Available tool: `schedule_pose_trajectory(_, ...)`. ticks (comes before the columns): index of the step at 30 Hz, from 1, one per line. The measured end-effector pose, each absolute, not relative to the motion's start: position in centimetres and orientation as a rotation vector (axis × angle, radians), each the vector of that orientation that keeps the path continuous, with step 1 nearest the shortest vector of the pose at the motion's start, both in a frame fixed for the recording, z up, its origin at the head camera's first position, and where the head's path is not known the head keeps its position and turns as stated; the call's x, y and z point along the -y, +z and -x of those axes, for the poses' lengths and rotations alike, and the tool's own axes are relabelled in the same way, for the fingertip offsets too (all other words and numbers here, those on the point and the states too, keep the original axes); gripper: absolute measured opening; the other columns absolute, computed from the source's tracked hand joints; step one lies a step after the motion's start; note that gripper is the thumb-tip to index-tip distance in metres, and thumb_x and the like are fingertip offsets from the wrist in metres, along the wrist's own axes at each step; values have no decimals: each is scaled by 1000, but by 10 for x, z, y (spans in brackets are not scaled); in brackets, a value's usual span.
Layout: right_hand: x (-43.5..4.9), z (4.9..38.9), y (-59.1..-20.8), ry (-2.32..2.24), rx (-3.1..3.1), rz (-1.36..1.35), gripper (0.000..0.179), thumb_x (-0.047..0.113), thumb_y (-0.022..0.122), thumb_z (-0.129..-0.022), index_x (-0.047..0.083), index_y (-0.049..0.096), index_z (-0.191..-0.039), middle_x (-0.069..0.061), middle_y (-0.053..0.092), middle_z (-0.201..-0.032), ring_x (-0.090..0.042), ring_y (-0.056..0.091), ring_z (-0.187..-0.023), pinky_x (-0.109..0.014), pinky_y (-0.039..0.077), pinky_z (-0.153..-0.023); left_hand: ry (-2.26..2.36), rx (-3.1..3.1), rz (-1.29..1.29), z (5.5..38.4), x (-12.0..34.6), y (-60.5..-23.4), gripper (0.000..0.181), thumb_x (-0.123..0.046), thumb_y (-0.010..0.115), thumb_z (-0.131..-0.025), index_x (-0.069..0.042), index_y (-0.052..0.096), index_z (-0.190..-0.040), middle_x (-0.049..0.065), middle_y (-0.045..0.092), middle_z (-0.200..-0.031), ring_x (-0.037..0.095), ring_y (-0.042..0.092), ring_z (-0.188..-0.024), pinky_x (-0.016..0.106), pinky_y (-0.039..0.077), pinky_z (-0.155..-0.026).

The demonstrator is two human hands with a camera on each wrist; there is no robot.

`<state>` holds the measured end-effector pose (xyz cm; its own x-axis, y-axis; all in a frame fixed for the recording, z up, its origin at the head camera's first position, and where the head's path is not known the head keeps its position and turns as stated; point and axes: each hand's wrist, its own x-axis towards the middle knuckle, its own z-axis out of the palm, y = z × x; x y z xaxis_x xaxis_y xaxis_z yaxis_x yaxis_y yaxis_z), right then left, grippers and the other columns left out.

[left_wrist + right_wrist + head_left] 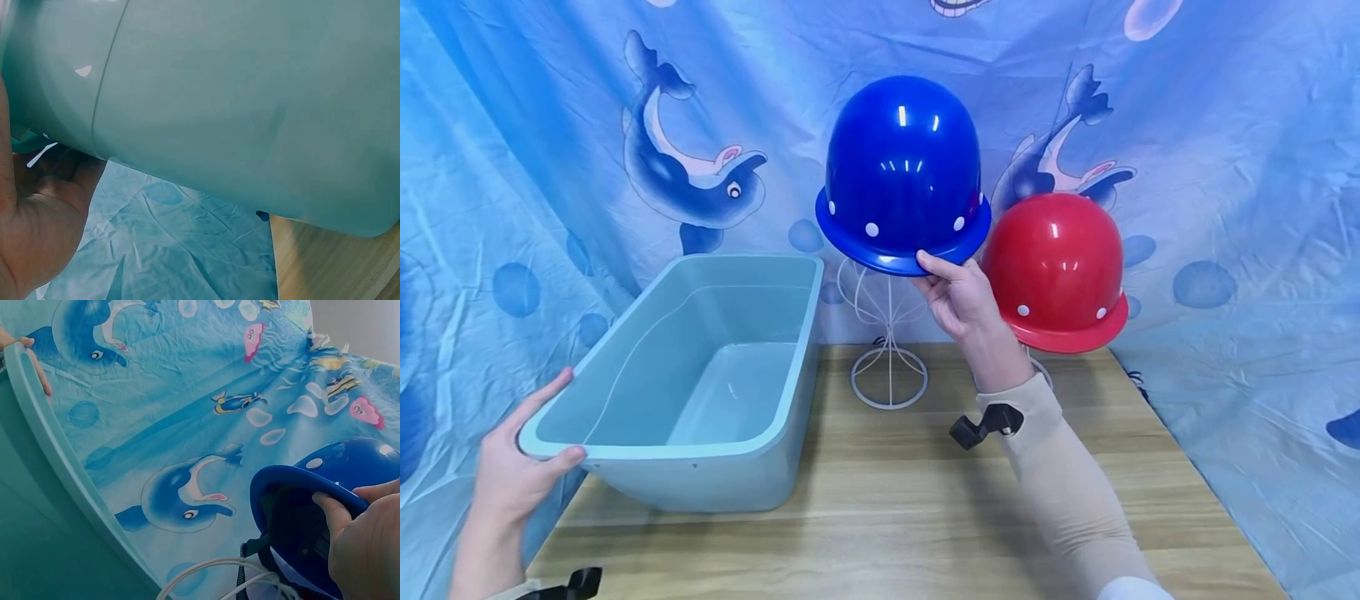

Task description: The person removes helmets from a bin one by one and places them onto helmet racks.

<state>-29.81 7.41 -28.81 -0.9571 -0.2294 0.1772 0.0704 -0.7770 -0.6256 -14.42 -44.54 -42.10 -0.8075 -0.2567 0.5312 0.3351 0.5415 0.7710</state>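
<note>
My right hand (964, 302) pinches the front brim of a shiny blue hard hat (902, 167), thumb on top and fingers underneath. In the right wrist view the thumb and a finger straddle the brim, and dark straps hang inside the hat (369, 462). Under the hat stands a white wire stand (890, 367); whether the two touch is hidden. My left hand (512, 471) grips the near left corner of a light teal plastic tub (685, 452), thumb and fingers over its rim. In the left wrist view, the tub's wall (219, 94) covers some of the fingers.
A red hard hat (1056, 267) sits at the right on another stand, mostly hidden by the hat and my arm. All stand on a wood-grain table (880, 533). A blue curtain (925, 42) with dolphin prints hangs close behind.
</note>
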Motion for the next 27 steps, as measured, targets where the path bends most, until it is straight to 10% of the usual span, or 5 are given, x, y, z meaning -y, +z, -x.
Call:
schedule_pose_trajectory(12, -68, 298, -307, -2747, -1081, 373, 68, -10, 44, -106, 14, 29, -168, -11, 42, -167, -18, 79, -100, -39, 50, -101, -1215, 2211, 97, 143, 450, -423, 84, 7, 83, -80, -5, 52, -157, -27, 62, -142, -9, 65, -103, 3, 49, -80)
schedule_pose_trajectory(19, -70, 296, -315, -2732, -1106, 422, 73, -7, 61, -101, 13, 33, -165, -8, 52, -159, -34, 59, -141, -38, 51, -107, -1306, 2169, 138, 144, 450, -421, 86, 11, 83, -77, -1, 51, -156, -21, 64, -145, -7, 66, -106, 4, 50, -83)
schedule_pose_trajectory(27, -67, 299, -321, -2722, -1160, 324, 69, -10, 43, -106, 20, 30, -167, -7, 46, -163, -18, 74, -110, -38, 48, -108, -1217, 2212, 108, 145, 450, -421, 85, 6, 84, -79, -5, 52, -157, -25, 61, -145, -8, 64, -107, 3, 48, -83)
